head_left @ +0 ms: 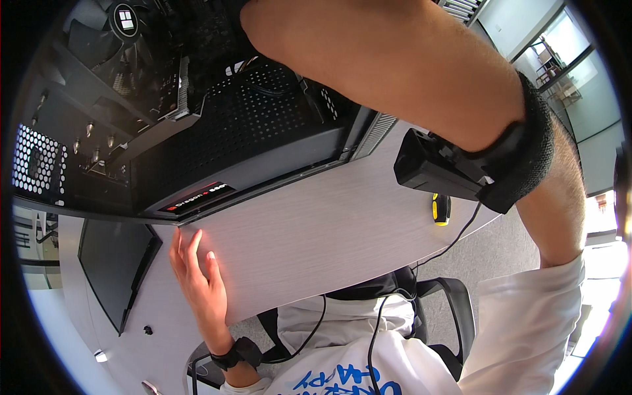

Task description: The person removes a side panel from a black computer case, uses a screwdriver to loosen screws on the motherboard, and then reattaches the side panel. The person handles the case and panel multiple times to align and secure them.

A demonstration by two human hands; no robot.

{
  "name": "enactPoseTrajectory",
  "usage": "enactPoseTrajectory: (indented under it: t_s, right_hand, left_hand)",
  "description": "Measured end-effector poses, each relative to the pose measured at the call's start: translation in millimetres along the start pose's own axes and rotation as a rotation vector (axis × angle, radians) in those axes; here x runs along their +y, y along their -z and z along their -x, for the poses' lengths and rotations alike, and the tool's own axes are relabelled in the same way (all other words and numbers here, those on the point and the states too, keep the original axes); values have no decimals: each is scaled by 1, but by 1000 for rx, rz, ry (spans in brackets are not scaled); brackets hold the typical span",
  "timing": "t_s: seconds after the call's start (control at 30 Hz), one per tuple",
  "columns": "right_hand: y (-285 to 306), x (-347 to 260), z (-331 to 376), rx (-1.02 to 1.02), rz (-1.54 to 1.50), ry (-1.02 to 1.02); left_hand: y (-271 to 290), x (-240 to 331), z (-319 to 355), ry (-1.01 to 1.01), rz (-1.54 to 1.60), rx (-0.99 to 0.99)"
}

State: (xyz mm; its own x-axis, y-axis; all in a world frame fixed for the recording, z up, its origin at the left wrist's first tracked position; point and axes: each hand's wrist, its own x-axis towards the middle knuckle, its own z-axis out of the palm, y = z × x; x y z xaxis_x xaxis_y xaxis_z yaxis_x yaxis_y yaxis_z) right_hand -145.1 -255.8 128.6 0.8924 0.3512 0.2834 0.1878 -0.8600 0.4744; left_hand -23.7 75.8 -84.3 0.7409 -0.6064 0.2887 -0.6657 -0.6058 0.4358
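A large black computer case [263,145] with an open side fills the upper left, showing a fan [108,43], a metal-edged card [158,115] and a perforated shroud [250,99]. By the case's near lower edge, my left hand [203,283] rests at the table with its fingers apart and nothing in them. The fingertips reach close to that edge; whether they touch it is unclear. My right hand [368,52] stretches over the case from the right, very near the camera. Its fingers run out of the picture at the top, so their hold is hidden.
A yellow-and-black tool handle [441,209] lies on the pale table [296,243] under my right wrist's black box [434,168]. Cables [454,243] hang from the table's edge. A dark flat panel [118,263] stands at left; a black chair [454,303] is below.
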Motion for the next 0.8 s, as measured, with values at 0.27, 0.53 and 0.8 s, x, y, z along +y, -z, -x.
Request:
enactPoseTrajectory:
  t_s: [0.27,0.53,0.8]
  right_hand:
    - [5,-13,9,105,-79,-106]
    - [24,-67,28,290,-217,-363]
    - [51,-124,111,235,-434,-614]
  left_hand:
    - [1,1,-1,-12,0,-3]
    - [2,2,0,16,28,10]
    - [24,42,-9,-61,95,76]
